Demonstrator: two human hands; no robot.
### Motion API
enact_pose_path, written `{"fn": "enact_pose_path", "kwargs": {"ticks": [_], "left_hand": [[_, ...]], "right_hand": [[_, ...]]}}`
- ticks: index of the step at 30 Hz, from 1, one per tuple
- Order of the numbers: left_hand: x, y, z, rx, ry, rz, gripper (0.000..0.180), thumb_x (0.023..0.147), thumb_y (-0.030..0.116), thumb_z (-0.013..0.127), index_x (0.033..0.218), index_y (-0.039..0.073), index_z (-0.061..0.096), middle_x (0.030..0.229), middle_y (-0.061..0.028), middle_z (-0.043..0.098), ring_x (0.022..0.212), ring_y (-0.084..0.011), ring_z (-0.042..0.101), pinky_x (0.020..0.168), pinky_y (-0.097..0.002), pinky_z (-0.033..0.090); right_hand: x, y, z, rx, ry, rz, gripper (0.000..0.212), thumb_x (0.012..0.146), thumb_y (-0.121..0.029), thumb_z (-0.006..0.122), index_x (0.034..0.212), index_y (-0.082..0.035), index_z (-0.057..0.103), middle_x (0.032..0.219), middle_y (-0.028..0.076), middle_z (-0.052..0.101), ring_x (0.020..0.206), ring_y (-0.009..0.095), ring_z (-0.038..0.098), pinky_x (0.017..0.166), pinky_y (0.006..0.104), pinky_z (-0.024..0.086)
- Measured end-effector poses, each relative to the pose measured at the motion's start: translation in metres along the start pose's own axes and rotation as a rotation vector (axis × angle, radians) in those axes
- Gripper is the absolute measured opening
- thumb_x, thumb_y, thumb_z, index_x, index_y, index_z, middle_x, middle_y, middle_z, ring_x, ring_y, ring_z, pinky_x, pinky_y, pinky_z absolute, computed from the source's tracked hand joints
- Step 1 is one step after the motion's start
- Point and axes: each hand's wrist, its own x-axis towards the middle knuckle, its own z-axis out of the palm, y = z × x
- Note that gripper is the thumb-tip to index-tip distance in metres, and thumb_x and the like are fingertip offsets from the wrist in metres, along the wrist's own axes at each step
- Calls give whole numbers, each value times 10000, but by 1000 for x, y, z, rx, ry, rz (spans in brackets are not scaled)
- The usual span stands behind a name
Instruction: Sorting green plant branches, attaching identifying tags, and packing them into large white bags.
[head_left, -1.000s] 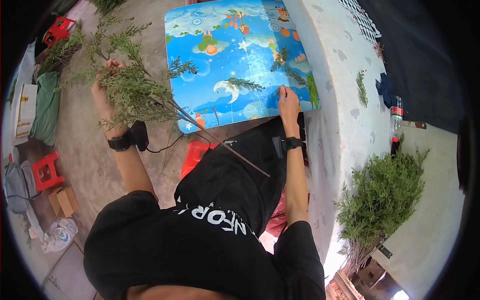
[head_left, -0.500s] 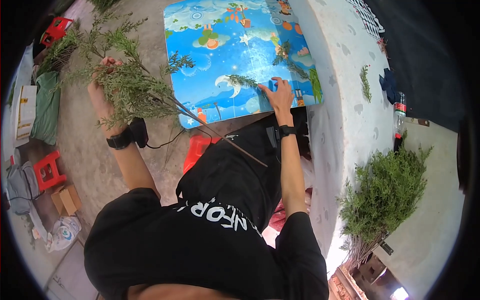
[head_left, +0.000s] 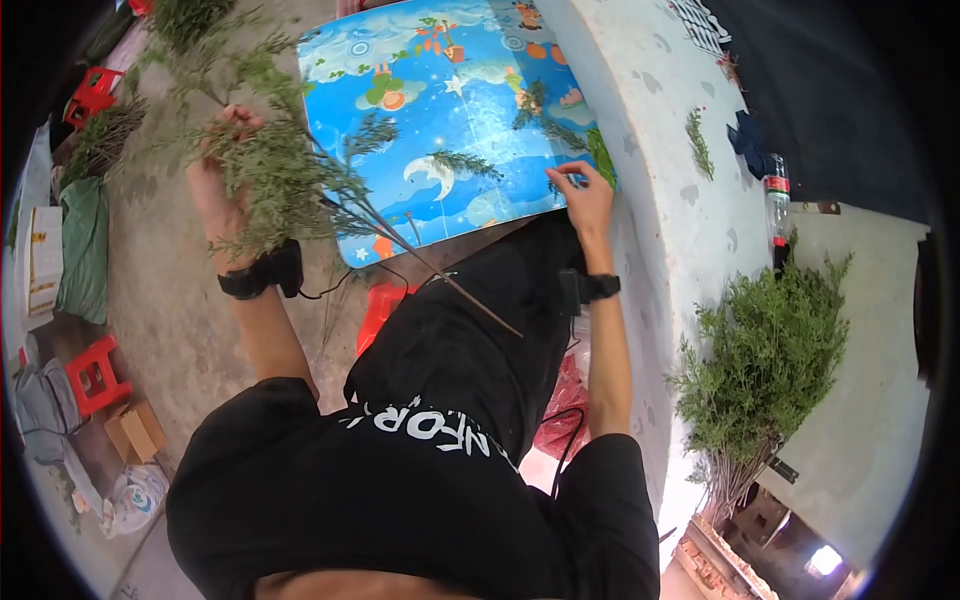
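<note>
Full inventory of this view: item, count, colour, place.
table: one, blue, cartoon-printed, top centre
leafy bunch: one, green, left of centre
sprigs: at least two, green, on table
covering: one, white with grey shapes, right of table
lone sprig: one, green, on covering
bottle: one, clear with red band, right
branch bundle: one, green, right
stools: at least two, red, left
sack: one, green, left
cardboard box: one, brown, lower left
plastic bag: one, white, lower left
shirt: one, black, lower centre
left hand: one, bare, holding leafy bunch
right hand: one, bare, near table's right corner
</note>
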Motion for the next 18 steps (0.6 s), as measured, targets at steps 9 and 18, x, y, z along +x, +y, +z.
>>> {"fn": "enact_pose_path", "kwargs": {"ticks": [9, 18], "left_hand": [[-39, -4, 167, -199, -779, -38, 378, 970, 271, 476, 1155, -19, 632, 1100, -127, 669, 989, -231, 655, 860, -366, 524], [-102, 65, 295, 203, -1125, 179, 215, 858, 163, 688, 931, -34, 733, 813, -78, 729, 591, -36, 547, 523, -202, 404]], "right_hand": [[-72, -108, -154, 669, 88, 80, 154, 901, -24, 649, 1012, -15, 542, 826, 117, 651, 660, 148, 607, 549, 249, 461], [-149, -107, -199, 1074, 153, -220, 369, 1005, -379, 487, 1027, -29, 603, 741, 134, 568, 546, 184, 498, 412, 263, 399]]}}
